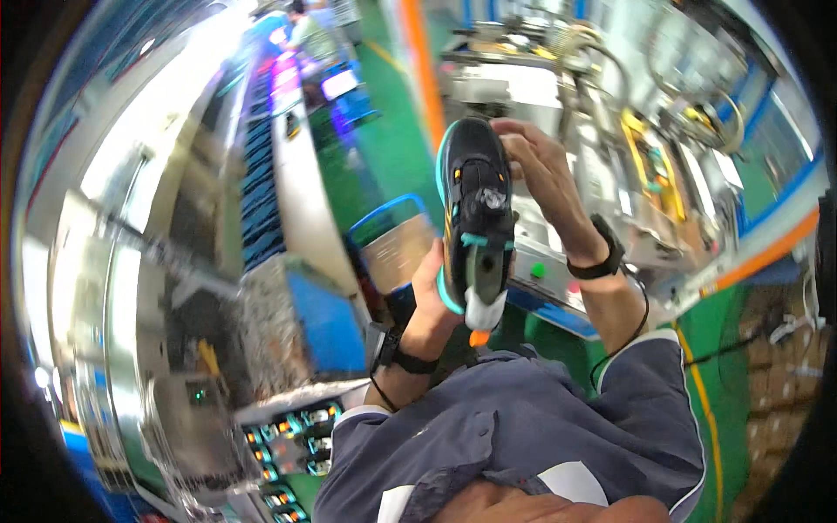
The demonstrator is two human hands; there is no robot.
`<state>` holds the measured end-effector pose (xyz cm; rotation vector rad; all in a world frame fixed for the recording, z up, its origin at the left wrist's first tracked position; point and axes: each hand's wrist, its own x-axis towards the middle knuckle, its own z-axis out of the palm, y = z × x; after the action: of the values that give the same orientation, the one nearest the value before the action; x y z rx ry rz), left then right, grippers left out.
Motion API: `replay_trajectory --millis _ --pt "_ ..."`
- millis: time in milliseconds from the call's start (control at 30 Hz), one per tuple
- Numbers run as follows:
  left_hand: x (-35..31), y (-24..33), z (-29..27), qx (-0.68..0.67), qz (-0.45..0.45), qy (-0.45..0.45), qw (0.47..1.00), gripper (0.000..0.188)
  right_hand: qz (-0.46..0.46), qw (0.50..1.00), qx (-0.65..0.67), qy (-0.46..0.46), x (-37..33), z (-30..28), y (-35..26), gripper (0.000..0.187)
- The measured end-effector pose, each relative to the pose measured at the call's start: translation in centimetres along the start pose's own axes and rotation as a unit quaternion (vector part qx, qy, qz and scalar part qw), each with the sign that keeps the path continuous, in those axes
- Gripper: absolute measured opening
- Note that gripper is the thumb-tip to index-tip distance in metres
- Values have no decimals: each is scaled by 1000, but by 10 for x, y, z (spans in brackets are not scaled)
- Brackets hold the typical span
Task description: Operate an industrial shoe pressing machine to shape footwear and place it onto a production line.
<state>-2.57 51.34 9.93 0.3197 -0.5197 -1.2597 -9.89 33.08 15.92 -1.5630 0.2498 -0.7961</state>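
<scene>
A black shoe (479, 174) with a teal sole edge and orange lace loops is held upright in front of me, toe pointing away. Inside its opening sits a dark shoe last (486, 266), with a white piece and an orange tip at the heel end. My left hand (431, 283) grips the shoe by its heel from the left, and part of its fingers is hidden behind the sole. By the right side of the toe is my right hand (539, 166), fingers stretched and slightly bent; whether the fingertips touch the upper I cannot tell. Both wrists wear black bands.
On the left runs a conveyor line (301, 187) beside a long machine. A blue-framed cart (397, 253) stands beyond my left hand. Several shoes lie in a rack (292, 444) at lower left. A cluttered workbench (602, 166) is at right. A person (316, 39) works far off.
</scene>
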Motion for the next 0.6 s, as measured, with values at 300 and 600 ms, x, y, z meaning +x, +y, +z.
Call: replay_trajectory --millis 300,600 --pt "191 -182 34 490 -48 -11 870 75 52 939 11 340 -126 -224 81 50" --pt "419 -288 -73 648 -205 -19 733 74 57 830 -66 550 -177 -317 84 51"
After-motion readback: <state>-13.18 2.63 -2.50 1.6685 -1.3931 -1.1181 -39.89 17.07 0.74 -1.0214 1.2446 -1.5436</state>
